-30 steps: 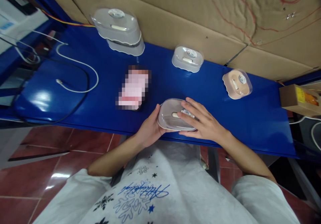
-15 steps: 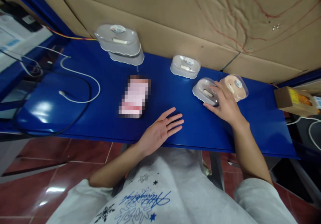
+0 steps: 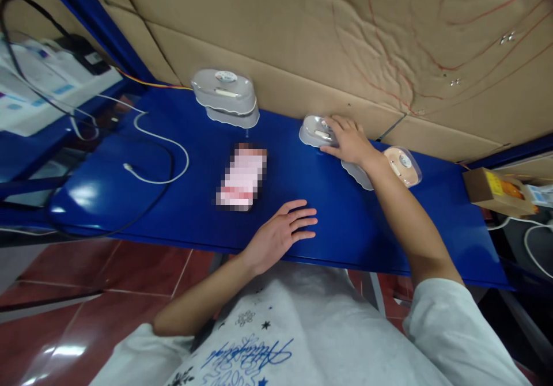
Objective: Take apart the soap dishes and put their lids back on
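My right hand [image 3: 351, 139] reaches to the back of the blue table and closes around the right end of a small grey plastic box with a clear cover [image 3: 315, 129]. Its thumb is at the front side and its fingers at the rear; the box stays on the table. Beneath my right wrist, a second grey box [image 3: 358, 174] is partly hidden. Just right of my forearm lies a beige box [image 3: 401, 167] with a clear cover. My left hand [image 3: 280, 230] is open over the table's front edge, fingers spread, holding nothing.
Two stacked grey boxes [image 3: 224, 95] stand at the back left. A blurred-out phone-like object [image 3: 242, 178] lies left of centre. White cable [image 3: 173, 141] and black cable curl on the left. A cardboard carton [image 3: 488, 193] is at the right; cardboard panels [image 3: 259, 34] line the back.
My right hand has moved left and back from the front grey box to the one behind it. My left hand stays open in nearly the same place. The view has shifted slightly.
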The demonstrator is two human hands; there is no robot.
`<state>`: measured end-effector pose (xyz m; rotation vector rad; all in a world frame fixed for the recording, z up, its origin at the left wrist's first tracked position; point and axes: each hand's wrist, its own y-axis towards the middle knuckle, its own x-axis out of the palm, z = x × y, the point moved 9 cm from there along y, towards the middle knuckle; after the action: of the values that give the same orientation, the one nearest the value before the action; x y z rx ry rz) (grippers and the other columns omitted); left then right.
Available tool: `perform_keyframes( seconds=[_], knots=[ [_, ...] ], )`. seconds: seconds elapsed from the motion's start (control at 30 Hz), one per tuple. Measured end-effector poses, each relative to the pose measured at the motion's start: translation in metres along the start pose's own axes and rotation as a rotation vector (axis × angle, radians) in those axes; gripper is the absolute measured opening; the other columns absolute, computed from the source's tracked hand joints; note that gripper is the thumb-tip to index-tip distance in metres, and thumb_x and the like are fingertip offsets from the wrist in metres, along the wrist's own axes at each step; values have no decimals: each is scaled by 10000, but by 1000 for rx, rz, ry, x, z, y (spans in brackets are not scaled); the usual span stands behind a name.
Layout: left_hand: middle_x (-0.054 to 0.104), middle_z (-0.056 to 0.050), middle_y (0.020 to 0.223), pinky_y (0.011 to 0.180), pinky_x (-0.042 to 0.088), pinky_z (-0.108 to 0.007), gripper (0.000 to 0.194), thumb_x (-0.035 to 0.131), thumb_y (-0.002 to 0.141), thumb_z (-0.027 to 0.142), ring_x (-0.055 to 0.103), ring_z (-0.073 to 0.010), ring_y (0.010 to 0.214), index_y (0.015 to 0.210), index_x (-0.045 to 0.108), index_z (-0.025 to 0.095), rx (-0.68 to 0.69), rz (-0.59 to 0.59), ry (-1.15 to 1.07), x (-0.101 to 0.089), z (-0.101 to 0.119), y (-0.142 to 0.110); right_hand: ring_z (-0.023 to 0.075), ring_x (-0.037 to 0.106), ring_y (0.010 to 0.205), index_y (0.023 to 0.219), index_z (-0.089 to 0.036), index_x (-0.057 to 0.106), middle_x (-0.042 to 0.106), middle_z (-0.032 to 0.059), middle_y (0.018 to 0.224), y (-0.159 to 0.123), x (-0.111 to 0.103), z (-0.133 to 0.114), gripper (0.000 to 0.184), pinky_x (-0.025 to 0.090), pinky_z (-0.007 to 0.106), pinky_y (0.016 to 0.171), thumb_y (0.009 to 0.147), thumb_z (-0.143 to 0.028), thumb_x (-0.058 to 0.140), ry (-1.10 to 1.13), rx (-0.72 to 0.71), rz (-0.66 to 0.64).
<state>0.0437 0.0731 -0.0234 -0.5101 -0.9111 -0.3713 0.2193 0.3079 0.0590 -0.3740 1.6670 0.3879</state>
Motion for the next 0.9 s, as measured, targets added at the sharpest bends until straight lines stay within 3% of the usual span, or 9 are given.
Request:
perform_keyframes(
  seconds=[0.13,0.27,0.33,0.5,0.6,0.67,0.77,0.9],
  knots=[
    [742,-172,1342,1030,556,-460,342,661,1013,312,677,-325,1285,1334,690,197,-4,1,6,-1,-1,1,527,451,1486,1588,-192,465,491,252,1596,-6,6,-14,862,298,780,1213,886,-605,750,-4,-29,55],
    [722,-193,1410,1109,520,-502,377,658,1014,306,667,-346,1338,1370,662,182,-18,15,-16,0,-2,0,469,579,1355,1540,-228,446,485,210,1528,-36,12,-35,878,458,691,1153,852,-666,768,147,-75,72],
    [697,-203,1461,1163,487,-529,435,654,1020,339,648,-358,1381,1422,632,173,-41,24,-51,1,-2,0,445,571,1374,1528,-246,442,478,194,1529,-49,11,-49,840,494,650,1147,869,-659,760,231,-138,96],
    [665,-237,1503,1227,445,-573,578,528,1086,563,573,-376,1484,1487,601,153,-74,55,-189,0,-2,1,407,492,1485,1534,-265,450,496,181,1524,-90,-13,-88,763,431,640,1243,918,-575,778,334,-274,223],
    [675,-184,1514,1199,482,-610,647,469,1076,673,557,-380,1499,1508,607,212,-43,59,-265,-2,1,1,375,491,1504,1584,-297,413,487,170,1566,-119,-16,-120,804,457,605,1247,935,-607,771,449,-402,122],
    [679,-125,1527,1193,498,-607,612,452,1092,648,562,-363,1498,1547,585,262,-36,59,-286,-2,2,1,353,494,1512,1620,-296,387,487,172,1589,-134,-14,-135,809,487,567,1234,964,-624,730,522,-478,47],
    [677,-86,1538,1218,485,-588,584,416,1120,591,529,-340,1530,1614,523,298,-37,56,-291,1,2,0,348,486,1526,1653,-304,361,519,158,1593,-133,-14,-127,742,465,586,1250,1031,-600,635,562,-448,101],
    [664,-79,1557,1238,453,-614,584,413,1119,591,480,-355,1566,1613,531,302,-66,65,-268,3,1,-1,397,465,1539,1611,-287,458,496,162,1641,-101,2,-82,678,399,667,1275,1037,-626,584,378,-219,187]
  ],
)
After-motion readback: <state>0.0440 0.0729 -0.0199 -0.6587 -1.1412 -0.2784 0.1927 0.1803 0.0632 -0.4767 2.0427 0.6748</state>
